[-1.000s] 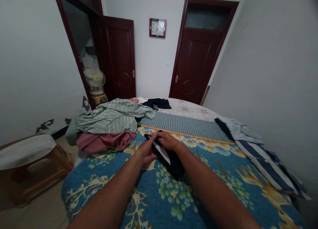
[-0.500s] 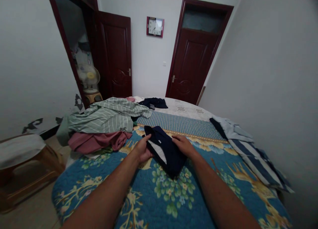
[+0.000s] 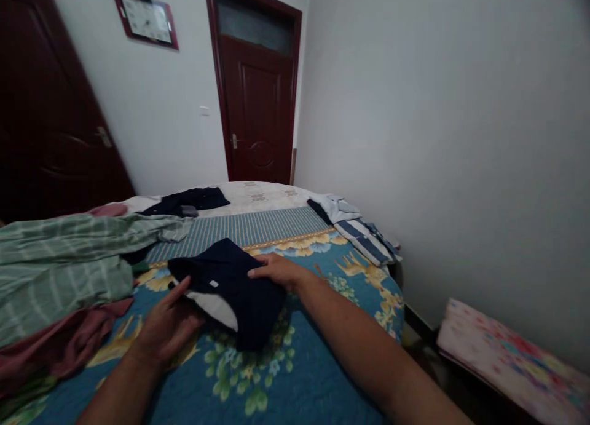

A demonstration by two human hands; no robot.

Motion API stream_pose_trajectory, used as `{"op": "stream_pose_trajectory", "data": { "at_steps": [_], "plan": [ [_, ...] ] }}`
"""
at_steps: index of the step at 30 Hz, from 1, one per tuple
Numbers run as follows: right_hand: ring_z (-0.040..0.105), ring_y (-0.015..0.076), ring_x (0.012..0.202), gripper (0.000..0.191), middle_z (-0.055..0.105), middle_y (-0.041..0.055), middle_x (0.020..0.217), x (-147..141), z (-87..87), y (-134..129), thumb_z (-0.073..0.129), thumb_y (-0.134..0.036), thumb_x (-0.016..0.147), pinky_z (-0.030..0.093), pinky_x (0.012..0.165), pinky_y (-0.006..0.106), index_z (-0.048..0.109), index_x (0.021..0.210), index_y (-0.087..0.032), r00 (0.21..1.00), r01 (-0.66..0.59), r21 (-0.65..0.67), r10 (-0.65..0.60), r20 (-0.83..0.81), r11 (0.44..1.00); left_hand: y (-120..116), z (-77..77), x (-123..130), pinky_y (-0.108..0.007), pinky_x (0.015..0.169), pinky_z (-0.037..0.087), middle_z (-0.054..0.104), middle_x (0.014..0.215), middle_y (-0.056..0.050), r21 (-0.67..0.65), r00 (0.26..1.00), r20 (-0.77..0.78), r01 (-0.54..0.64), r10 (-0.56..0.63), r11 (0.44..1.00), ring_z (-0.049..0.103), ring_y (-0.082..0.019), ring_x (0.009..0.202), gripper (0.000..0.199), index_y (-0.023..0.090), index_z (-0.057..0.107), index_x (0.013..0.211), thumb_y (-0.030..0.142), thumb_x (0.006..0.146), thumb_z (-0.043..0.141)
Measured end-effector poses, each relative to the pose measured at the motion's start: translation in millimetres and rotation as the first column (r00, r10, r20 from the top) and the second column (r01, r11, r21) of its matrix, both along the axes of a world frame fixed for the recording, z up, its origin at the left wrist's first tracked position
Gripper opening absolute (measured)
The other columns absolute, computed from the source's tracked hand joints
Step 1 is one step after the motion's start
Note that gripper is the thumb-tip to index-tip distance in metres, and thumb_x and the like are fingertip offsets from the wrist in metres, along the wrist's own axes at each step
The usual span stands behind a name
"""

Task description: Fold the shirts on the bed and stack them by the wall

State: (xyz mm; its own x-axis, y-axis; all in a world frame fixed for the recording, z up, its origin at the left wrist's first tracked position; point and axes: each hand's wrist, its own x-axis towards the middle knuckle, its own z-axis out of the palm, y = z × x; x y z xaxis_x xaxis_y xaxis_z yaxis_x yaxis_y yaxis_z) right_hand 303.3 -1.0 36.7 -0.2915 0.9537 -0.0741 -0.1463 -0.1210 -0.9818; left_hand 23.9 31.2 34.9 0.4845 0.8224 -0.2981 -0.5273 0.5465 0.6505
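Note:
A pair of navy briefs (image 3: 230, 277) lies between my hands over the blue quilt. A small white tag shows on it, and pale lining shows at its near-left opening. At the left edge, my left hand (image 3: 168, 326) pinches the cloth, thumb on top and fingers partly underneath. My right hand (image 3: 276, 271) grips the upper right edge, its thumb lying on the dark fabric. The folds hide some fingertips.
Left on the bed are a green striped cloth (image 3: 64, 246) and a dusty-red cloth (image 3: 87, 339). A dark garment (image 3: 198, 198) lies at the back. Folded clothes (image 3: 364, 237) sit at the right edge. Beyond the bed stands a pink floral box-like object (image 3: 498, 351).
My view has turned right, bringing the pink floral object into sight and leaving the stool and fan out. Both hands stay on the briefs, which now look more spread out.

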Motion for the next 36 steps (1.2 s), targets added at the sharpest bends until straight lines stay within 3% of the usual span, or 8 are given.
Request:
{"op": "stream_pose_trajectory", "data": {
  "at_steps": [5, 12, 18, 22, 26, 32, 34, 36],
  "plan": [
    [0.073, 0.0232, 0.090, 0.051, 0.083, -0.0039, 0.100, 27.2, 15.5, -40.6, 0.097, -0.042, 0.062, 0.054, 0.096, 0.041, 0.081, 0.109, -0.031, 0.995, 0.102, -0.054, -0.103, -0.009, 0.993, -11.1, 7.5, 1.6, -0.054, 0.083, 0.070, 0.080, 0.129, -0.017, 0.067, 0.984, -0.125, 0.134, -0.125, 0.989, 0.081, -0.038, 0.107, 0.069, 0.021, 0.051, 0.163, 0.015, 0.096, 0.067],
    [0.075, 0.0265, 0.100, 0.053, 0.082, 0.0035, 0.111, 87.9, 34.9, -106.5, 0.095, -0.042, 0.066, 0.052, 0.107, 0.047, 0.080, 0.113, -0.023, 0.970, 0.244, -0.019, -0.244, 0.022, 0.970, -18.2, 10.5, 10.9, -0.049, 0.097, 0.067, 0.064, 0.155, -0.021, 0.084, 0.946, -0.225, 0.257, -0.233, 0.963, 0.063, -0.042, 0.140, 0.086, 0.024, 0.043, 0.169, 0.031, 0.091, 0.080],
    [0.076, 0.0286, 0.104, 0.058, 0.082, 0.0044, 0.116, 112.7, 24.8, -118.4, 0.094, -0.042, 0.065, 0.052, 0.109, 0.049, 0.079, 0.119, -0.024, 0.886, 0.463, -0.006, -0.463, -0.028, 0.886, -21.6, 7.4, 14.5, -0.051, 0.106, 0.063, 0.067, 0.149, -0.025, 0.134, 0.920, -0.317, 0.282, -0.228, 0.950, 0.065, -0.044, 0.138, 0.091, 0.017, 0.046, 0.166, 0.036, 0.086, 0.085],
    [0.077, 0.0293, 0.104, 0.055, 0.083, 0.0045, 0.114, 131.9, 28.0, -116.6, 0.093, -0.040, 0.067, 0.053, 0.109, 0.049, 0.079, 0.118, -0.024, 0.868, 0.497, 0.015, -0.497, -0.021, 0.867, -22.9, 7.3, 12.8, -0.049, 0.105, 0.064, 0.068, 0.147, -0.026, 0.152, 0.923, -0.318, 0.277, -0.219, 0.949, 0.067, -0.042, 0.136, 0.089, 0.016, 0.048, 0.165, 0.033, 0.086, 0.086],
    [0.078, 0.0283, 0.106, 0.053, 0.082, 0.0058, 0.122, 173.8, 57.9, -120.1, 0.089, -0.035, 0.072, 0.057, 0.107, 0.046, 0.078, 0.123, -0.024, 0.843, 0.534, 0.061, -0.537, 0.040, 0.843, -22.4, 7.8, 12.5, -0.047, 0.100, 0.067, 0.068, 0.147, -0.027, 0.145, 0.926, -0.305, 0.276, -0.222, 0.950, 0.067, -0.043, 0.136, 0.088, 0.014, 0.049, 0.164, 0.031, 0.086, 0.087],
    [0.080, 0.0263, 0.099, 0.044, 0.082, 0.0108, 0.119, 275.4, 124.0, -116.9, 0.080, -0.023, 0.083, 0.063, 0.098, 0.043, 0.075, 0.127, -0.021, 0.743, 0.646, 0.154, -0.662, 0.099, 0.748, -21.5, 7.2, 12.3, -0.046, 0.098, 0.068, 0.066, 0.149, -0.028, 0.139, 0.929, -0.306, 0.261, -0.210, 0.955, 0.065, -0.044, 0.137, 0.090, 0.012, 0.049, 0.163, 0.029, 0.084, 0.089],
    [0.080, 0.0255, 0.094, 0.045, 0.083, 0.0125, 0.117, 308.5, 131.3, -113.5, 0.077, -0.020, 0.085, 0.064, 0.093, 0.042, 0.073, 0.130, -0.020, 0.721, 0.668, 0.140, -0.682, 0.124, 0.731, -21.3, 6.8, 11.9, -0.047, 0.098, 0.068, 0.067, 0.149, -0.027, 0.132, 0.927, -0.313, 0.257, -0.205, 0.958, 0.065, -0.045, 0.137, 0.092, 0.014, 0.048, 0.164, 0.031, 0.083, 0.089],
    [0.080, 0.0241, 0.087, 0.045, 0.083, 0.0129, 0.111, 333.1, 125.5, -112.2, 0.075, -0.018, 0.088, 0.065, 0.088, 0.041, 0.071, 0.133, -0.019, 0.678, 0.704, 0.078, -0.700, 0.223, 0.706, -20.8, 6.3, 11.6, -0.049, 0.099, 0.068, 0.068, 0.148, -0.026, 0.113, 0.927, -0.319, 0.243, -0.197, 0.963, 0.064, -0.045, 0.139, 0.094, 0.015, 0.047, 0.165, 0.032, 0.083, 0.089]
  ]
}}
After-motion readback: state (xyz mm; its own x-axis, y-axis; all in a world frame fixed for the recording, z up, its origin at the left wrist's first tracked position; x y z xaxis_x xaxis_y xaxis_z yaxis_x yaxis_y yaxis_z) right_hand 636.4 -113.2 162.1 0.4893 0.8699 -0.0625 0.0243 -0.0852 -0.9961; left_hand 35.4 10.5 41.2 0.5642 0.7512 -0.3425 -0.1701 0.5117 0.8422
